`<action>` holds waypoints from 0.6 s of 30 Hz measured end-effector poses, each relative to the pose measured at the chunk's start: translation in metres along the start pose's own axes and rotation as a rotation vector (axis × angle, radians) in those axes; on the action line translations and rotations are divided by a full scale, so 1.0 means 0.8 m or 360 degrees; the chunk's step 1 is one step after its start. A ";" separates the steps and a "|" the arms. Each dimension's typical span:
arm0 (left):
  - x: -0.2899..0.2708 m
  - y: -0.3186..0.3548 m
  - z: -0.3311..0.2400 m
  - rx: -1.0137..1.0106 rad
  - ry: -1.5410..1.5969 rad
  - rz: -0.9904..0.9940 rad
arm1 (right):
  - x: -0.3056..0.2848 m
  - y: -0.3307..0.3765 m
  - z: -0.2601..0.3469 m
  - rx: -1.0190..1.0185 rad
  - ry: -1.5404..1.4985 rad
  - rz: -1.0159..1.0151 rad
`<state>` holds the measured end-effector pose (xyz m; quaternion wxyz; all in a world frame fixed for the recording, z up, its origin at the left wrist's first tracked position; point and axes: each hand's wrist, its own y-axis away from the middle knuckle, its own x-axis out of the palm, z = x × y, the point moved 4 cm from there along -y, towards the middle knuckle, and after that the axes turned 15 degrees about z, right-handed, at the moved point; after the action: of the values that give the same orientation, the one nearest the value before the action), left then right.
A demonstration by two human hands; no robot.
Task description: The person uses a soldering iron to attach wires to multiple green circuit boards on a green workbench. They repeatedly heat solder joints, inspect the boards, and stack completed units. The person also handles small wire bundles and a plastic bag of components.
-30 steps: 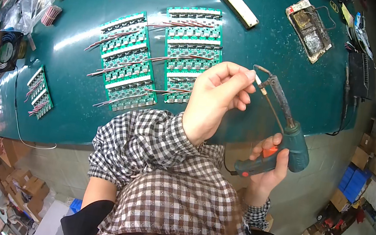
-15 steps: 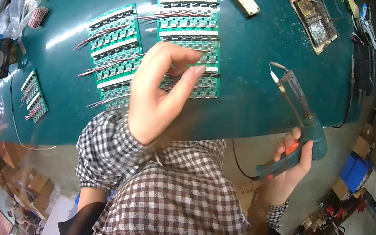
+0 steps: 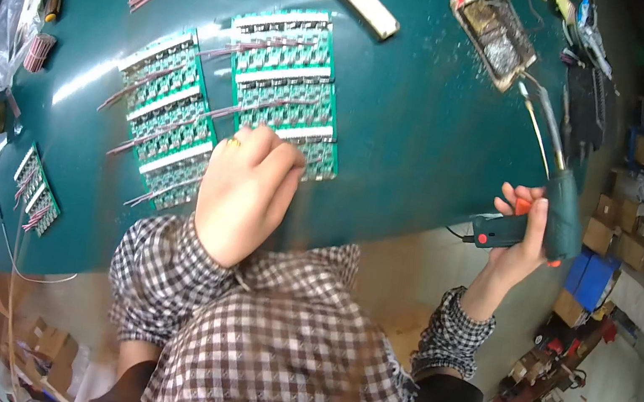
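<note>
the person's left hand [image 3: 248,193] is over the table [image 3: 406,155], just inside its near edge, with the back of the hand facing up. its knuckles are raised and its fingers bent down, the fingertips mostly hidden beneath. the left forearm [image 3: 164,277] comes in from the lower left, angling toward the hand. well apart, the right hand [image 3: 524,239] is at the right end of the table's near edge, fingers curled in a grip, thumb [image 3: 538,224] nearly straight. the right forearm [image 3: 456,334] slants upward and slightly right.
</note>
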<state>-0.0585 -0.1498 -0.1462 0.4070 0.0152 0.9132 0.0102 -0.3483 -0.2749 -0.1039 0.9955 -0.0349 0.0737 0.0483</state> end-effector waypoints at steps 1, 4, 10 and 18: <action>0.001 0.003 -0.002 0.0000 -0.0031 -0.0010 | 0.001 0.008 0.002 0.0159 -0.0050 0.0026; 0.006 0.002 -0.004 0.0017 -0.0113 -0.0047 | -0.016 0.029 -0.018 0.0451 -0.0727 0.0352; 0.013 -0.004 0.002 0.0033 -0.0101 -0.0064 | 0.001 0.066 -0.023 0.0785 -0.1292 0.0693; 0.031 -0.003 0.014 0.0041 -0.0033 -0.0161 | 0.025 0.101 0.003 0.0650 -0.0185 0.0717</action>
<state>-0.0670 -0.1516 -0.1721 0.4162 -0.0256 0.9086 -0.0224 -0.3362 -0.1929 -0.1098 0.9487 0.1860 0.0308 0.2540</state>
